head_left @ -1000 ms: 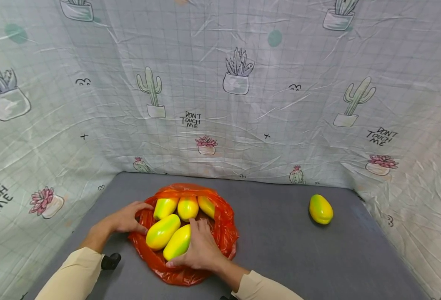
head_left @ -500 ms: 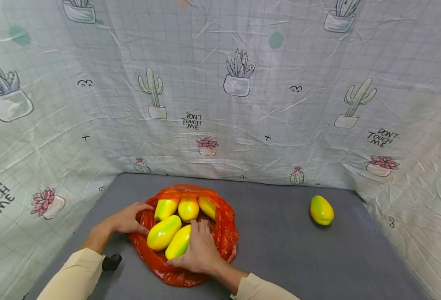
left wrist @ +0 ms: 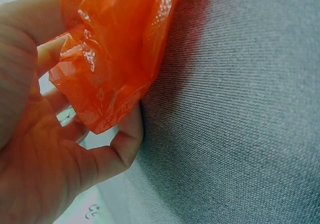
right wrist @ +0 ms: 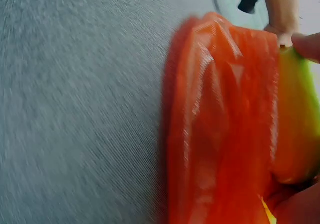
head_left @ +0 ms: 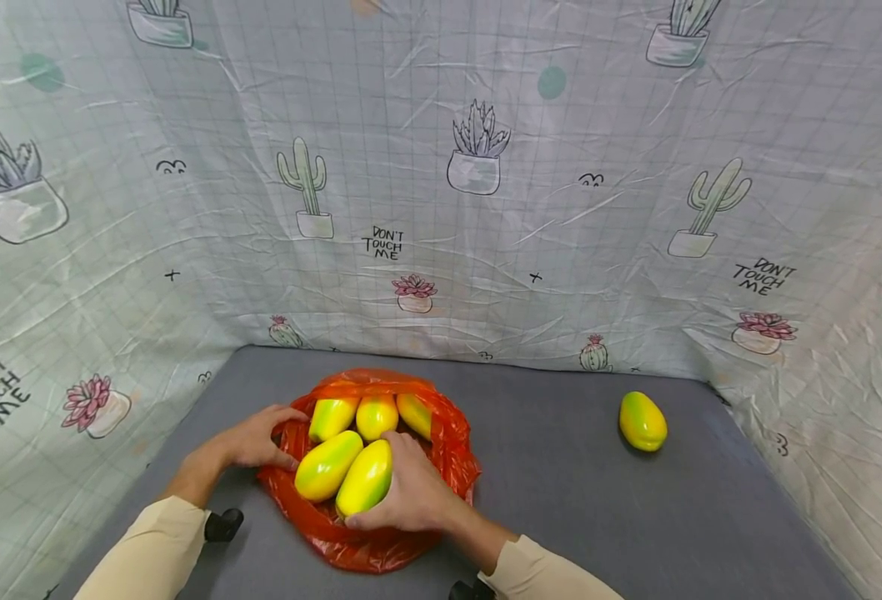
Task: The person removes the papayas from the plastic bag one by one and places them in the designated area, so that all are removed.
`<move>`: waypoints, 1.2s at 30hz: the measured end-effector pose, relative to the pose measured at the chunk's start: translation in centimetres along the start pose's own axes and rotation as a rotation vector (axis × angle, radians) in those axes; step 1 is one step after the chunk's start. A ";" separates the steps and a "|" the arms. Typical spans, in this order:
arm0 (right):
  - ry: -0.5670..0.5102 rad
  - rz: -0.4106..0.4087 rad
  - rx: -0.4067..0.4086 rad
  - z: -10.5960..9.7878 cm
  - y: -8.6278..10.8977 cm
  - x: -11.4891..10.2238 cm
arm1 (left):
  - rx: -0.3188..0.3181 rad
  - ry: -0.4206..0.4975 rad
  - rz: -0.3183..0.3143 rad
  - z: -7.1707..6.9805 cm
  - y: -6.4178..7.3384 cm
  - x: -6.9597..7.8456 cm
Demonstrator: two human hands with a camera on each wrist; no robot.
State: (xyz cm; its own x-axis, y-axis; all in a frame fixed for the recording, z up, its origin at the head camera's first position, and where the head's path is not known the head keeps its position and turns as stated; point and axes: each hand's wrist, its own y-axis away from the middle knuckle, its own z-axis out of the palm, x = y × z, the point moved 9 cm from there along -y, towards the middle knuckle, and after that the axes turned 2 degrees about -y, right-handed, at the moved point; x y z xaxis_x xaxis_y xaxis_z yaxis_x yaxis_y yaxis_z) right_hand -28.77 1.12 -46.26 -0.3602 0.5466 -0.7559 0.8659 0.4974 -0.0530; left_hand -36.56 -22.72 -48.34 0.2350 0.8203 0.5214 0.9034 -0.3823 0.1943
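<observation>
A red plastic bag (head_left: 452, 467) lies with its mouth spread wide, several yellow-green papayas inside. My left hand (head_left: 261, 437) holds the bag's left side; in the left wrist view its fingers curl around the crinkled plastic. My right hand (head_left: 414, 487) grips the front right papaya (head_left: 366, 479), thumb at its near end and fingers over its far end. That fruit tilts up beside another papaya (head_left: 328, 467), and the right wrist view shows it rising over the bag's rim. At the back of the bag sit a papaya (head_left: 333, 417), a middle one (head_left: 377, 417) and a third papaya (head_left: 414, 415).
A single papaya (head_left: 643, 422) lies apart on the grey table (head_left: 546, 483), toward the right. Behind and on both sides hangs a sheet (head_left: 531, 217) printed with cacti. Black straps (head_left: 223, 525) sit at the wrists.
My right hand has raised the front right papaya slightly and shifted it a little to the right, showing more of it. The left hand keeps its place on the bag.
</observation>
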 end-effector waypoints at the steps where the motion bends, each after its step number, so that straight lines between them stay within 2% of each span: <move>1: -0.012 -0.002 -0.002 -0.2 0.0 0.0 | 0.000 0.002 0.004 0.0 0.0 0.1; 8: -0.045 -0.019 -0.015 -2.1 0.3 0.0 | -0.003 0.005 -0.001 0.1 0.0 -0.1; 15: -0.093 -0.084 -0.014 -4.4 0.7 -0.3 | -0.013 0.008 -0.020 0.3 -0.1 -0.4; 25: -0.074 -0.078 0.010 -7.9 1.2 0.2 | -0.017 0.007 -0.025 0.1 -0.3 -0.5; 36: -0.122 -0.090 0.007 -10.8 1.5 0.6 | -0.017 0.008 -0.003 -0.3 -0.7 -0.5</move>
State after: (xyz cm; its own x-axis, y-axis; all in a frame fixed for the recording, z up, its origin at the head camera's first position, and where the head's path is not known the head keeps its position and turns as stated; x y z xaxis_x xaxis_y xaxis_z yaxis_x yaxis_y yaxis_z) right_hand -31.39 9.48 -39.74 -0.3921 0.4133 -0.8218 0.8343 0.5362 -0.1284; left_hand -37.43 -23.01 -48.54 0.2290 0.8180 0.5277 0.8978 -0.3870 0.2103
